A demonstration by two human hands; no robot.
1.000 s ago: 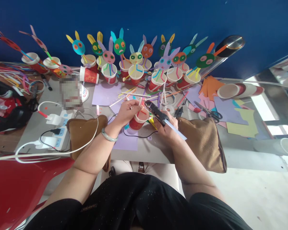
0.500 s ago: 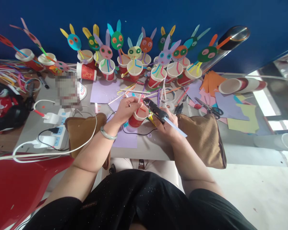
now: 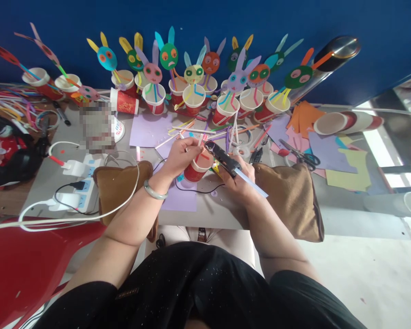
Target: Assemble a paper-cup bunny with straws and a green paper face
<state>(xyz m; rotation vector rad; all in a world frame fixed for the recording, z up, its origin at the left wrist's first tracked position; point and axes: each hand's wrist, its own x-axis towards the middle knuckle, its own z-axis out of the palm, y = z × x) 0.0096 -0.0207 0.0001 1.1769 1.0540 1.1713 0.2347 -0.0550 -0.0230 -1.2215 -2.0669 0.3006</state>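
My right hand (image 3: 239,177) is closed round a black hot glue gun (image 3: 222,157), with a pale translucent glue stick (image 3: 250,183) poking out of its back end. The gun's nozzle end is over the rim of a red paper cup (image 3: 195,173), close to my left fingertips. My left hand (image 3: 183,157) is pinched at the cup's rim on a thin pinkish straw (image 3: 201,138). Its lower end is hidden by my fingers and the gun. An orange-red strip (image 3: 204,156) shows inside the cup. Beneath lies a sheet of purple paper (image 3: 181,201).
Paper cups with rabbit-faced straw figures (image 3: 193,98) line the back by the blue wall. Loose straws (image 3: 208,130), scissors (image 3: 299,155) and coloured paper (image 3: 332,151) lie around. Brown cushions (image 3: 287,201) flank my forearms. At left, a power strip (image 3: 87,183) trails white cables.
Hands, cup and glue gun hold almost the same position. The whole view has shifted very slightly.
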